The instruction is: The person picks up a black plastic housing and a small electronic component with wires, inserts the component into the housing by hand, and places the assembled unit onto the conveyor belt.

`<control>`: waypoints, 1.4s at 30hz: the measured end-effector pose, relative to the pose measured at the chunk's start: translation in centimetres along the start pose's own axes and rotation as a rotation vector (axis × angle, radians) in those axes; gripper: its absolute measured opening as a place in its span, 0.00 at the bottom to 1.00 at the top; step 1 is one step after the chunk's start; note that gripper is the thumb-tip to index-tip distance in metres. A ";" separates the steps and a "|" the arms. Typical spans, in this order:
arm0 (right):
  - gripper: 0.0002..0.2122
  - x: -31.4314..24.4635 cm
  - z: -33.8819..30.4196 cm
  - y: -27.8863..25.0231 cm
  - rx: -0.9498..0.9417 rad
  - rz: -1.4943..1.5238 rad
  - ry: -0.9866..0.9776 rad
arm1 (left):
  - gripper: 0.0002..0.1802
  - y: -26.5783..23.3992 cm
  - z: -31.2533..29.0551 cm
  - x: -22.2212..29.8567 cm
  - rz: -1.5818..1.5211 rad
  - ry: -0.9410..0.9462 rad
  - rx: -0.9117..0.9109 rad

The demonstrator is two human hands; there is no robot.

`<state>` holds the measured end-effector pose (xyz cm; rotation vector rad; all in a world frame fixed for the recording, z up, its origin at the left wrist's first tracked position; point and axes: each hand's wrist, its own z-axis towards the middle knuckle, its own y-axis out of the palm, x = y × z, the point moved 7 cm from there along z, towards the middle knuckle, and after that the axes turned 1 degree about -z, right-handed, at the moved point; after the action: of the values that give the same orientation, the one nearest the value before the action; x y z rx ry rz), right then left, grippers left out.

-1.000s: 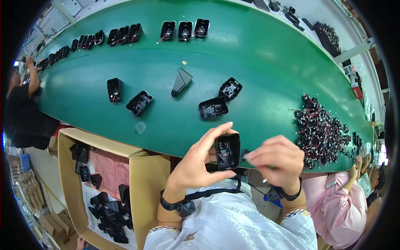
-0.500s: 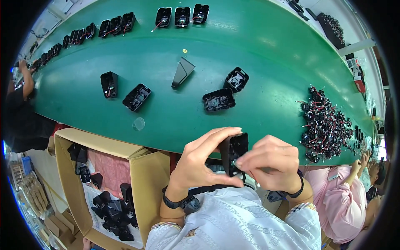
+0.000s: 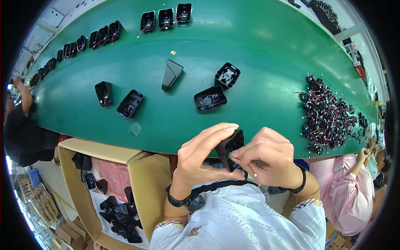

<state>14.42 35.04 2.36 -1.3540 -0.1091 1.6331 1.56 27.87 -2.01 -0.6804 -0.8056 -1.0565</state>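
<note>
Glossy green worktop (image 3: 137,54); at its near edge, left hand (image 3: 192,162) cups a tilted black plastic housing (image 3: 227,147), right hand (image 3: 270,157) pinches a mostly hidden part (image 3: 231,154) — apparently wired — at its mouth; snagging the white-tipped lead (image 3: 255,175) could dislodge it.

Green surface (image 3: 266,50), several groups on top
Far side: row of black housings (image 3: 166,19); middle: four loose housings (image 3: 210,99), grey wedge (image 3: 172,75); right: heap of wired parts (image 3: 327,114).
</note>
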 end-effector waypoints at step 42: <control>0.16 21.1 24.7 3.7 -0.096 -0.668 -0.334 | 0.29 -21.1 -23.1 17.8 0.952 -0.918 0.586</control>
<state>-5.40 59.86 -5.41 -0.9506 -0.7624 1.2647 -7.73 -6.62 2.58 -0.8874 -1.2914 0.4204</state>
